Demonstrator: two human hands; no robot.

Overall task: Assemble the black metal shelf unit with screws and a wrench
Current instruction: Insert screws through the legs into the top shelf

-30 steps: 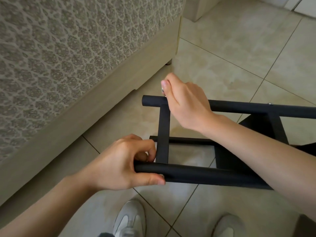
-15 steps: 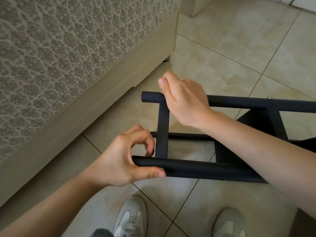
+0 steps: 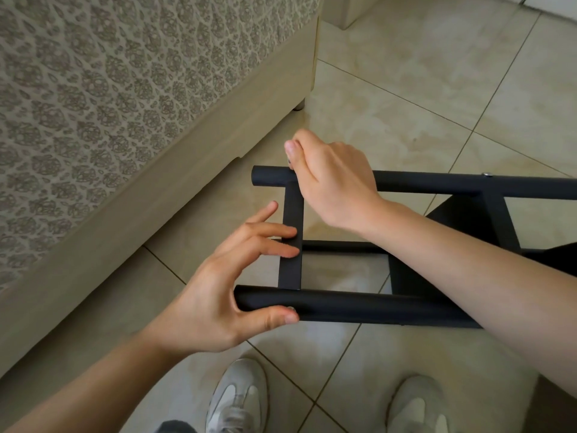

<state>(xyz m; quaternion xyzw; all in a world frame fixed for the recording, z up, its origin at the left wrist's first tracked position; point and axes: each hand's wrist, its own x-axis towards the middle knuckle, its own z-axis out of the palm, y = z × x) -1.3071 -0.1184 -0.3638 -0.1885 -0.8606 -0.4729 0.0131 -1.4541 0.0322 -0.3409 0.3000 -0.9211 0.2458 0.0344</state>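
Head view: black metal shelf frame (image 3: 496,223) lying on its side over the tiled floor (image 3: 421,89), just beside a patterned bed (image 3: 125,89). Left hand (image 3: 224,295) steadying the near tube (image 3: 359,304), thumb pressed along it, fingers (image 3: 274,229) straight and resting on the cross bar (image 3: 292,273). Right hand (image 3: 337,182) up on the far tube (image 3: 437,182), fingers curled, pinching a small grey piece (image 3: 289,162) at the corner joint, likely a screw. Step in hand, probably: fixing that corner. Next: hold the frame still, turn the piece straight into its hole, then tighten with a wrench, none in sight.
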